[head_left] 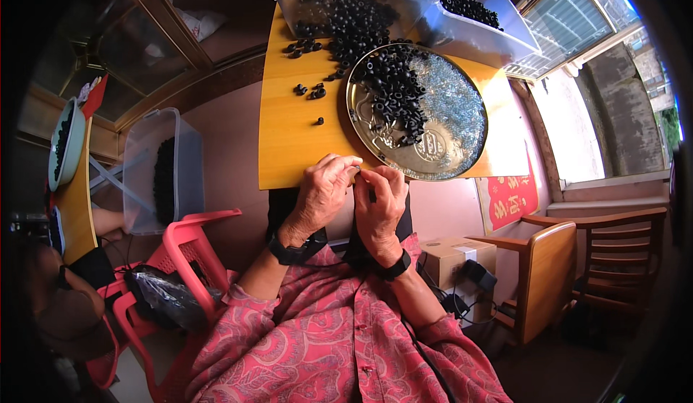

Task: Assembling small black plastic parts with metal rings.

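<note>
A small dark piece [354,175], mostly hidden by fingertips, sits between the two hands at the near edge of the yellow table; its kind I cannot tell. The left hand [326,190] pinches it with thumb and forefinger, and the right hand [382,204] meets it from the other side, fingertips drawn together, nearly touching the left ones.

Just beyond the right hand is the round metal tray [404,159], its near rim close to the table's edge. Black rings [393,96] heap over the tray's left part, small clear pieces [458,100] cover its right, and shiny metal shows at the near side.

On the table [292,154], a stretch of wood opens left of the tray, reaching from the left hand up to a lone black ring [320,121]. Farther up, more rings spill toward the far side, where a clear bin [307,16] and a second clear bin [476,45] limit the reach.

Off the table's left edge there is floor, then a pink chair [189,240]; to the right are a cardboard box [451,255] and a wooden chair [552,280].
</note>
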Demonstrator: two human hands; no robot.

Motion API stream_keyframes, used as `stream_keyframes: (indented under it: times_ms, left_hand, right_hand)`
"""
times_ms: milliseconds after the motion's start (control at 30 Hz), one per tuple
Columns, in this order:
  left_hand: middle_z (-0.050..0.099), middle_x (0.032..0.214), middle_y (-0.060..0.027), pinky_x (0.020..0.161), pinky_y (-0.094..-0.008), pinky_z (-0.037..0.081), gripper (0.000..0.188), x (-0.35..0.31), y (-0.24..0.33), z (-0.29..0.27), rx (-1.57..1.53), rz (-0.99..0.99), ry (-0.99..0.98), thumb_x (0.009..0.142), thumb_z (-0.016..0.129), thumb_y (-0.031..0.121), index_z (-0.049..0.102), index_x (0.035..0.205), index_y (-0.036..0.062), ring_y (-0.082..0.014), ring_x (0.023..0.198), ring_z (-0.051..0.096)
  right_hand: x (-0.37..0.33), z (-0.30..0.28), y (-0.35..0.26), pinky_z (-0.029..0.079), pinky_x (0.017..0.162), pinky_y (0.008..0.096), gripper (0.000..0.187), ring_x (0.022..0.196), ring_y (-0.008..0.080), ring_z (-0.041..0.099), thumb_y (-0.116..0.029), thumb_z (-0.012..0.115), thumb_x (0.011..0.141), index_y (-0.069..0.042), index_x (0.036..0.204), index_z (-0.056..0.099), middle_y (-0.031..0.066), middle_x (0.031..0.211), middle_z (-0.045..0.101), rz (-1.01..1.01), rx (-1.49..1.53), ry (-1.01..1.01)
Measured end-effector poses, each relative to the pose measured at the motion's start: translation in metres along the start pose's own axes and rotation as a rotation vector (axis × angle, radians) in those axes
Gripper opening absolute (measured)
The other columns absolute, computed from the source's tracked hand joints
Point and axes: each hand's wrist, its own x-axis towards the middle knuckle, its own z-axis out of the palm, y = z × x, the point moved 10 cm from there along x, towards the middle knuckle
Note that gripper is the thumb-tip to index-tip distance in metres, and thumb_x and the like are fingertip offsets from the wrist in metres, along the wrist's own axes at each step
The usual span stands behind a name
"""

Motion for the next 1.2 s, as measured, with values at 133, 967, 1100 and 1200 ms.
stream_keyframes:
  times_ms: [133,967,1100,1200]
  left_hand:
    - [0.065,0.079,-0.0042,0.061,-0.0233,0.052,0.016,-0.010,-0.021,0.003,-0.381,-0.372,-0.049,0.098,0.058,0.009,0.068,0.107,-0.0004,-0.0088,0.064,0.061]
    - [0.063,0.075,-0.0010,0.063,-0.0212,0.049,0.021,0.008,0.016,0.032,-0.595,-0.405,-0.185,0.100,0.056,0.013,0.068,0.113,0.0015,-0.0071,0.066,0.058]
    - [0.063,0.075,-0.0011,0.064,-0.0208,0.049,0.021,0.008,0.016,0.037,-0.635,-0.454,-0.208,0.101,0.056,0.014,0.067,0.113,0.0014,-0.0069,0.066,0.058]
    - [0.063,0.075,-0.0011,0.064,-0.0205,0.048,0.021,0.008,0.018,0.040,-0.686,-0.477,-0.213,0.101,0.056,0.014,0.067,0.113,0.0012,-0.0068,0.066,0.057]
  right_hand:
    - [0.003,-0.007,-0.005,0.049,0.069,0.0357,0.025,0.083,0.0257,0.063,0.004,0.074,0.075,-0.006,0.096,0.065,0.0100,0.095,0.064,-0.009,0.095,0.004]
    - [0.027,-0.051,0.021,0.052,0.067,0.0251,0.021,0.078,0.0146,0.065,0.006,0.073,0.080,-0.003,0.098,0.067,0.0089,0.093,0.067,0.145,0.440,-0.070]
    - [0.026,-0.051,0.024,0.051,0.069,0.0260,0.020,0.080,0.0156,0.063,0.007,0.072,0.082,-0.003,0.099,0.068,0.0091,0.094,0.066,0.161,0.510,-0.081]
    - [0.022,-0.051,0.029,0.051,0.070,0.0267,0.019,0.081,0.0165,0.063,0.008,0.070,0.083,-0.002,0.099,0.068,0.0098,0.095,0.066,0.172,0.566,-0.043]
